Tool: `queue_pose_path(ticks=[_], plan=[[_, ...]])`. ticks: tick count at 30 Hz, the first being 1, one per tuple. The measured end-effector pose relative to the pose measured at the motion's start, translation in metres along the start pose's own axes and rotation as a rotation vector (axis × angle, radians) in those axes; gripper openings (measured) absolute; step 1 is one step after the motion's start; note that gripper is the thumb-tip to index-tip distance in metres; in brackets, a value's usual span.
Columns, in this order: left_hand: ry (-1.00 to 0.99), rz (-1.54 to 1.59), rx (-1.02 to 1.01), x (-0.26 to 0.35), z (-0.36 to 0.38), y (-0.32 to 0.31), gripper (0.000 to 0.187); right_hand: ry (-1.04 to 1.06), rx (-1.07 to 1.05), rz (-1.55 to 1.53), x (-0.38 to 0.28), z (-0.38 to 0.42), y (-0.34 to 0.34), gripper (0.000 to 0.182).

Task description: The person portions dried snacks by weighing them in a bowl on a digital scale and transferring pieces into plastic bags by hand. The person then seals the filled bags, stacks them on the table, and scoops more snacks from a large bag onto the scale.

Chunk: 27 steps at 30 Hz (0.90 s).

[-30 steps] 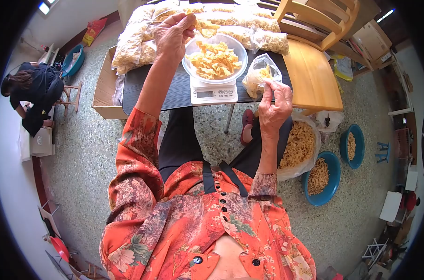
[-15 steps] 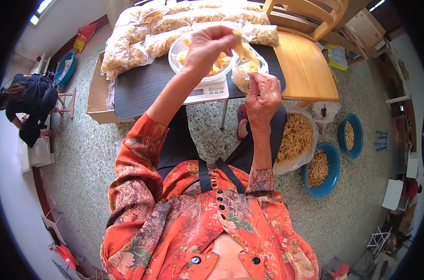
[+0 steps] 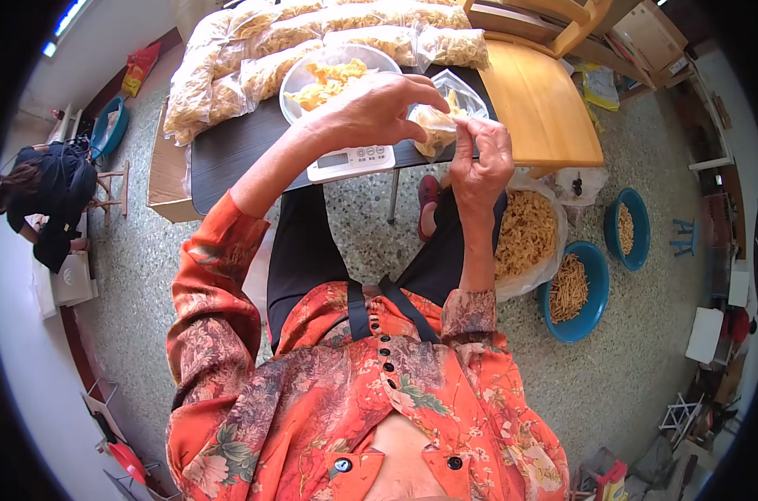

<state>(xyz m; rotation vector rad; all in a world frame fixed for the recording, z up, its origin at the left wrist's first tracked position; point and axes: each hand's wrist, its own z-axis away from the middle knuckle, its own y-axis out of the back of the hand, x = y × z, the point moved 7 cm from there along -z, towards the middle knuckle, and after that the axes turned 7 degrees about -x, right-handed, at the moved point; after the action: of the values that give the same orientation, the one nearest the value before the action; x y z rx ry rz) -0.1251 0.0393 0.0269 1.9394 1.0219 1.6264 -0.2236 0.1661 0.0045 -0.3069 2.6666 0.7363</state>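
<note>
Over the dark table (image 3: pixel 253 150), my left hand (image 3: pixel 379 108) is open, its thumb and fingers apart beside a clear plastic bag (image 3: pixel 436 138) with pale yellow dried pieces inside. The rim of that bag is pinched in my right hand (image 3: pixel 481 154). Behind my left wrist, a clear round bowl (image 3: pixel 290 85) holds yellow-orange pieces (image 3: pixel 333 82). A white scale (image 3: pixel 351 164) lies at the table's near edge, partly hidden by my left forearm.
Filled clear bags (image 3: pixel 283 71) are piled along the table's far side. A wooden chair (image 3: pixel 542 108) adjoins it on the right. Below stand a large lined container of dried pieces (image 3: pixel 525 234) and blue basins (image 3: pixel 596 288). A seated person (image 3: pixel 57 188) bends over at far left.
My left hand has let go of the yellow pieces and come down beside the bag. The bag's opening is spread wider. The view has shifted, uncovering more of the bowl.
</note>
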Motion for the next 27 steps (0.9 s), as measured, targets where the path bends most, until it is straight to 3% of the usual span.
queue_pose_path(ticks=[3, 5, 9, 11, 13, 14, 17, 18, 23, 25, 27], plan=[[-0.092, -0.104, -0.018, -0.009, -0.014, -0.008, 0.048, 0.035, -0.025, -0.066, 0.004, -0.012, 0.001, 0.01], [0.047, -0.099, -0.152, -0.024, -0.029, -0.011, 0.055, 0.01, -0.047, -0.095, 0.007, -0.019, 0.004, 0.007], [0.123, -0.095, -0.227, -0.025, -0.043, -0.015, 0.056, -0.186, -0.017, -0.331, 0.026, -0.025, 0.01, 0.003], [0.176, -0.047, -0.305, -0.016, -0.05, -0.022, 0.057, -0.43, 0.139, -0.794, 0.046, -0.015, 0.007, 0.003], [0.211, -0.11, -0.401, -0.01, -0.054, -0.034, 0.056, -0.43, 0.188, -0.887, 0.046, -0.013, 0.006, 0.004], [-0.006, -0.184, -0.247, -0.001, -0.054, -0.034, 0.055, -0.425, 0.237, -0.98, 0.046, -0.011, 0.006, 0.005], [-0.01, -0.082, -0.13, -0.004, -0.058, -0.044, 0.045, -0.441, 0.336, -1.152, 0.044, -0.006, 0.009, 0.007], [0.063, -0.049, -0.19, 0.002, -0.059, -0.045, 0.035, -0.466, 0.377, -1.232, 0.046, -0.003, 0.01, 0.007], [0.139, -0.157, -0.176, 0.013, -0.053, -0.062, 0.028, -0.483, 0.4, -1.252, 0.041, 0.0, 0.016, 0.007], [0.005, -0.136, 0.089, 0.024, -0.049, -0.05, 0.012, -0.487, 0.413, -1.228, 0.042, -0.001, 0.022, 0.008], [-0.022, -0.22, 0.136, 0.033, -0.045, -0.048, 0.012, -0.501, 0.439, -1.107, 0.042, -0.001, 0.031, 0.008]])
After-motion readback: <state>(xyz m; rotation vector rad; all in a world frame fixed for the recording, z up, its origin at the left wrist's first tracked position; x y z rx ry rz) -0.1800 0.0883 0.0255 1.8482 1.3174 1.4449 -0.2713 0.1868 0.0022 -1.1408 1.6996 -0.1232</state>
